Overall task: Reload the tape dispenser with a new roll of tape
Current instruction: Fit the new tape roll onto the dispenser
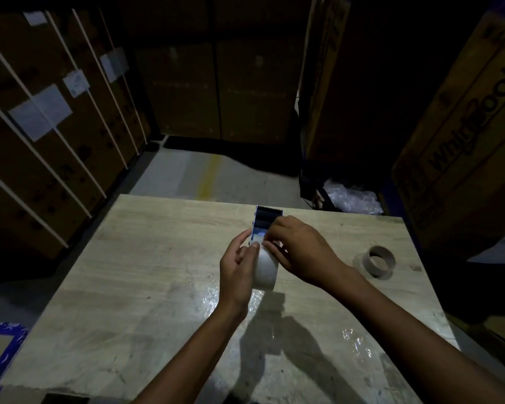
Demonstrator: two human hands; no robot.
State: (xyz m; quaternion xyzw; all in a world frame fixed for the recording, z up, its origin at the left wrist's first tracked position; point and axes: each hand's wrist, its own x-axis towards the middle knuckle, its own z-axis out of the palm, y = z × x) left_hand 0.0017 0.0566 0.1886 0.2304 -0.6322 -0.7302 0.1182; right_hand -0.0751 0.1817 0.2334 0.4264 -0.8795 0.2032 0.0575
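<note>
A blue tape dispenser (267, 218) with a toothed black blade at its far end is held above the middle of the wooden table (146, 258). A new pale roll of tape (265, 268) sits in its near end. My left hand (236, 271) grips the roll and dispenser from the left side. My right hand (299, 249) reaches in from the right, its fingertips pinched at the top of the roll next to my left thumb. Whether it holds a loose tape end is too dark to tell. An empty cardboard core (378, 261) lies to the right on the table.
Scraps of clear film (354, 341) lie on the near part of the table. Tall cardboard boxes (464, 158) stand to the right, strapped boxes (50, 135) to the left. A bag of clear plastic (352, 198) lies on the floor beyond the table.
</note>
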